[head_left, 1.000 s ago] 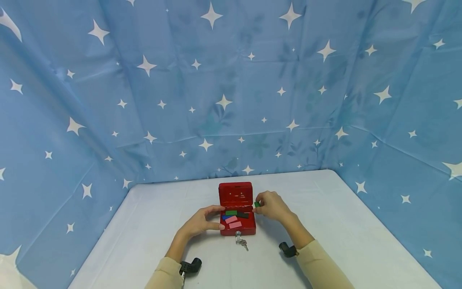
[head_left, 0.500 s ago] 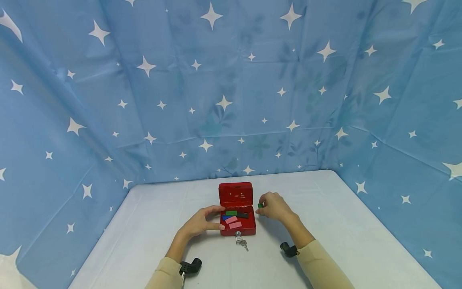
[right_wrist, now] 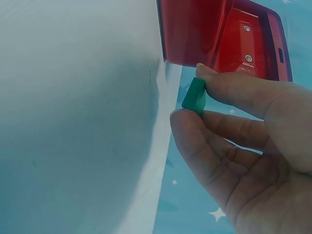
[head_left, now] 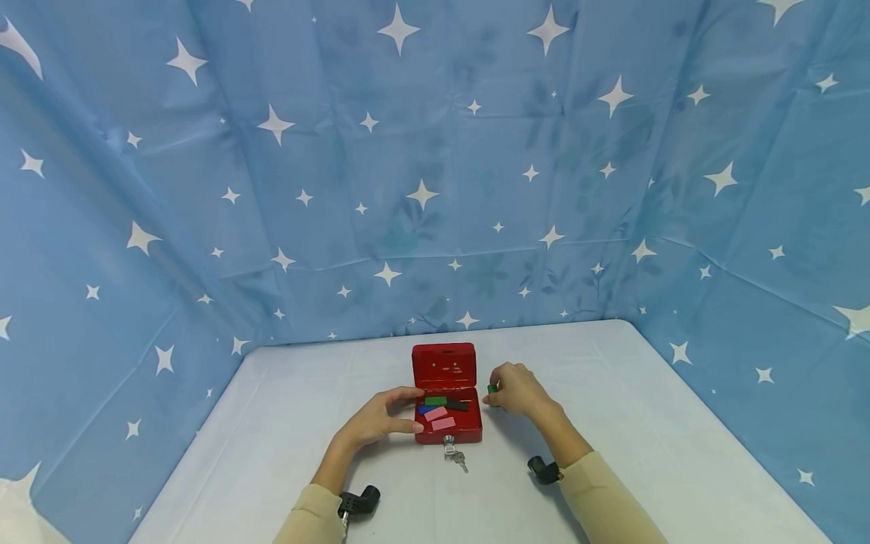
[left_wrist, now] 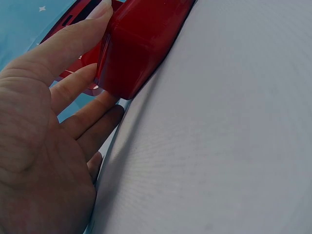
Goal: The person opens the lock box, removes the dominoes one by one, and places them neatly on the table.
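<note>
A small red metal cash box [head_left: 470, 436] stands on the white table with its lid [head_left: 435, 370] raised at the back. Inside it lie a green block [head_left: 436, 400], a black block [head_left: 458, 406], a blue block [head_left: 427, 409] and two pink blocks [head_left: 443, 424]. My left hand [head_left: 376, 418] holds the box's left side, thumb at the front corner and fingers toward the back. Just right of the box, my right hand [head_left: 522, 391] pinches another green block [right_wrist: 194, 95] between thumb and fingertips, apart from the box wall.
At the box's front, a lock [head_left: 448, 444] carries keys [head_left: 460, 460] that hang over the tabletop. Black wrist cameras sit at both cuffs. A blue curtain [head_left: 435, 151] with white stars stands behind the table [head_left: 306, 378] and along its sides.
My right hand has shifted slightly to the right, away from the box's edge, with the green block still pinched. The left hand and the box have stayed in place.
</note>
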`<action>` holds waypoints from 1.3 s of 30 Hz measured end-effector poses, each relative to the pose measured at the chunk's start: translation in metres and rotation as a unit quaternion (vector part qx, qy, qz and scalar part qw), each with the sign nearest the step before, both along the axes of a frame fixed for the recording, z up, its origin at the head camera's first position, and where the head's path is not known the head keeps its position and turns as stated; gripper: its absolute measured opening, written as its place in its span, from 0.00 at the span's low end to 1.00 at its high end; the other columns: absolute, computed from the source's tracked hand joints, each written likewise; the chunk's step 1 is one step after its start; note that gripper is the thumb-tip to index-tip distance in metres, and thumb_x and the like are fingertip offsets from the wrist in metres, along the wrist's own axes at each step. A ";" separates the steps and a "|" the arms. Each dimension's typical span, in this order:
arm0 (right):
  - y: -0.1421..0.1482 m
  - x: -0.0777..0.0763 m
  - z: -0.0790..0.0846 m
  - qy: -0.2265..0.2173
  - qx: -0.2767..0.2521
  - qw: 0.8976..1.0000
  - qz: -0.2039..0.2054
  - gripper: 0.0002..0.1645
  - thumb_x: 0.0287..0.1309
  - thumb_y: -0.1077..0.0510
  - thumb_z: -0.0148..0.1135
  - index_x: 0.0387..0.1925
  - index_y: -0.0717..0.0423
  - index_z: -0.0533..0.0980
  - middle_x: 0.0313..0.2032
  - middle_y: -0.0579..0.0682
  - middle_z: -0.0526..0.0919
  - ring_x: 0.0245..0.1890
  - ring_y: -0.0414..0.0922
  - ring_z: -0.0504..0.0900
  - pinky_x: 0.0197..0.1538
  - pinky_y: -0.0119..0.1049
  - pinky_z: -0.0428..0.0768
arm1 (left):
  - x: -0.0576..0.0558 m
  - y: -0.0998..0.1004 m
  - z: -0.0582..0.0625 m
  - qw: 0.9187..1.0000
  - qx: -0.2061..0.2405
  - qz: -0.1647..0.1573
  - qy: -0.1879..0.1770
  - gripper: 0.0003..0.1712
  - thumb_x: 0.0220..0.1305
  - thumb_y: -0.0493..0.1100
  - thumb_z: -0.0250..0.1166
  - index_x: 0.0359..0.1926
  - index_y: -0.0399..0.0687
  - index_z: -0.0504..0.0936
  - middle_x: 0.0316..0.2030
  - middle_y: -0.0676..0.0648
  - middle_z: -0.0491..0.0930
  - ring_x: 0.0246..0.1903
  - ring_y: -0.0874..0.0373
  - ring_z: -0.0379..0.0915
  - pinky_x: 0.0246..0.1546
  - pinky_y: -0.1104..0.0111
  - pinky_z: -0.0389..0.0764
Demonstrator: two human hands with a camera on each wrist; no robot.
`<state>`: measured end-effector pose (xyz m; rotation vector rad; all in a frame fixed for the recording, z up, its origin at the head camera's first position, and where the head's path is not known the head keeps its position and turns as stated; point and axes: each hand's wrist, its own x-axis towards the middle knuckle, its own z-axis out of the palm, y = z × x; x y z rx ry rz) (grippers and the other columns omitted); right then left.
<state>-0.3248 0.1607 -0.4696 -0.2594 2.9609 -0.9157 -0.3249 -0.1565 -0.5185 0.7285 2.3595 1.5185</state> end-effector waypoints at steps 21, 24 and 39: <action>0.001 -0.004 -0.012 -0.011 0.015 1.000 0.009 0.13 0.52 0.57 0.81 0.35 0.59 0.86 0.24 0.46 0.83 0.26 0.44 0.77 0.29 0.35 0.80 | 0.000 0.000 -0.001 1.000 -0.007 0.002 0.003 0.38 0.59 0.51 0.78 0.70 0.57 0.77 0.70 0.49 0.75 0.73 0.45 0.65 0.71 0.43 0.72; 0.000 -0.004 -0.012 -0.010 0.015 1.000 0.010 0.12 0.51 0.57 0.82 0.34 0.59 0.86 0.24 0.46 0.82 0.26 0.44 0.77 0.29 0.35 0.80 | -0.001 0.000 -0.001 1.000 -0.006 0.001 0.002 0.38 0.58 0.52 0.78 0.69 0.56 0.77 0.70 0.49 0.75 0.73 0.45 0.65 0.70 0.43 0.72; -0.001 -0.004 -0.012 -0.014 0.034 0.999 0.009 0.14 0.50 0.57 0.82 0.35 0.59 0.86 0.25 0.46 0.83 0.27 0.44 0.77 0.31 0.34 0.81 | -0.001 -0.001 -0.002 1.000 -0.005 0.004 -0.001 0.38 0.58 0.53 0.78 0.69 0.58 0.77 0.69 0.49 0.75 0.72 0.46 0.64 0.70 0.44 0.73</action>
